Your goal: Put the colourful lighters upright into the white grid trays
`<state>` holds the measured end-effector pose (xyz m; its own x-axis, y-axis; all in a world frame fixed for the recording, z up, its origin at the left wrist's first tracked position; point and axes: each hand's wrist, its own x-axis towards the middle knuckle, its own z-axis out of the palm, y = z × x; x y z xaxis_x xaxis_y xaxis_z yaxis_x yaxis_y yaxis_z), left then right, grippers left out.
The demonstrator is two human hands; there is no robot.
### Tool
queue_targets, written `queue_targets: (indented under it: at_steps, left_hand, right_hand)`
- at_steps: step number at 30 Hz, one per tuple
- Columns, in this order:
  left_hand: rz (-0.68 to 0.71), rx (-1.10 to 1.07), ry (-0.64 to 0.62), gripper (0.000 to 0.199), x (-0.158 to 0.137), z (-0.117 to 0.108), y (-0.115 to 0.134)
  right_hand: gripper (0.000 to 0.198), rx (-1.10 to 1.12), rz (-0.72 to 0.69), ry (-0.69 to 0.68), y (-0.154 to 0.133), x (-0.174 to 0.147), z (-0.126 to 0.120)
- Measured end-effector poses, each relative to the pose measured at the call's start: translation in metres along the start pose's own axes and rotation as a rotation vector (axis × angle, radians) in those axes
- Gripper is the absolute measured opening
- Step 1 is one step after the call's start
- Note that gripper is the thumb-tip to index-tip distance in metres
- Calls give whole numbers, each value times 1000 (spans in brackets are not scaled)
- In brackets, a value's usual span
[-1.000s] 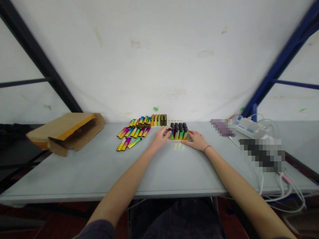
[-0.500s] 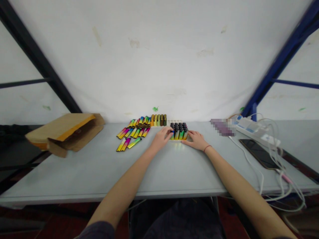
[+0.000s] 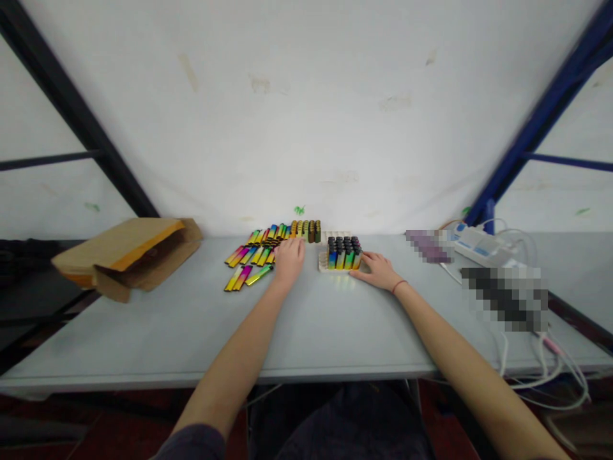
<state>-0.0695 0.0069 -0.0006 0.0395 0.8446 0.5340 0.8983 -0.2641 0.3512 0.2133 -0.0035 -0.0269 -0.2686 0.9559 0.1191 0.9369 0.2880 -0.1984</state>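
Observation:
My right hand (image 3: 378, 271) grips the near right corner of a white slotted tray (image 3: 324, 263), thumb along the front and fingers at the side. Upright in this tray stand rows of lighters (image 3: 345, 254) with dark tops and shiny rainbow bodies. Bare slots show at the tray's left end. To the left, my left hand (image 3: 289, 260) reaches over the right edge of a spread of shiny rainbow lighters (image 3: 258, 255) lying flat. Its fingers stretch forward, and nothing shows in them, though the fingertips are partly hidden.
Behind my left hand stands a block of gold-topped upright pieces (image 3: 306, 230), with a pale tray (image 3: 336, 236) beside it. An opened brown paper bag (image 3: 129, 252) lies at the left. At the right are a power strip (image 3: 479, 246), white cables (image 3: 502, 351) and blurred-out dark and purplish objects.
My left hand has left the lighters in the tray and moved left to the lying ones, uncovering the tray's left end. My right hand stays at the tray's corner.

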Motion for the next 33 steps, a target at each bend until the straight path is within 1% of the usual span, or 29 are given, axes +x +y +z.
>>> queue_targets:
  at_steps: [2,3,6,8,10,13,17,19,22,25,27,29,31,33]
  left_hand:
    - [-131,159,-15,37,0,-4,-12]
    - [-174,215,-41,37,0,-5,-17]
    - [-224,272,-135,35,-1,-4,-28]
    - [-199,254,-185,36,0,0,-29]
    - [-144,209,-222,37,2,6,-28]
    - [-79,126,-240,40,5,17,-23]
    - [-143,107,-273,36,5,27,-19]
    - [-163,97,-296,34,5,27,-19]
    - [-145,78,-293,31,4,24,-20]
    - [-92,42,-285,35,4,21,-19]
    - [-85,34,-296,39,6,20,-19]
    - [-100,62,-344,37,9,19,-18]
    - [-104,89,-408,29,11,17,-19]
    - [-103,74,-432,25,11,14,-20]
  right_hand:
    - [71,4,-2,-1,1,0,1]
    - [71,6,-3,0,1,0,1]
    - [72,9,-3,5,1,0,1]
    - [72,11,-2,4,1,0,1]
    - [72,11,-1,1,1,0,1]
    - [70,5,-3,0,0,0,1]
    - [68,-4,-7,-6,-1,-1,0]
    - [68,-5,-7,-9,-1,-1,0]
    - [68,-4,-6,-16,-2,-1,-1]
    - [68,-4,-6,-17,-2,-1,-1]
    - [68,-4,-10,-16,-1,-1,0]
    - [68,-4,-13,-17,-1,-1,0]
    - [68,-4,-14,-15,-1,0,1]
    - [68,-5,-17,-12,0,0,1]
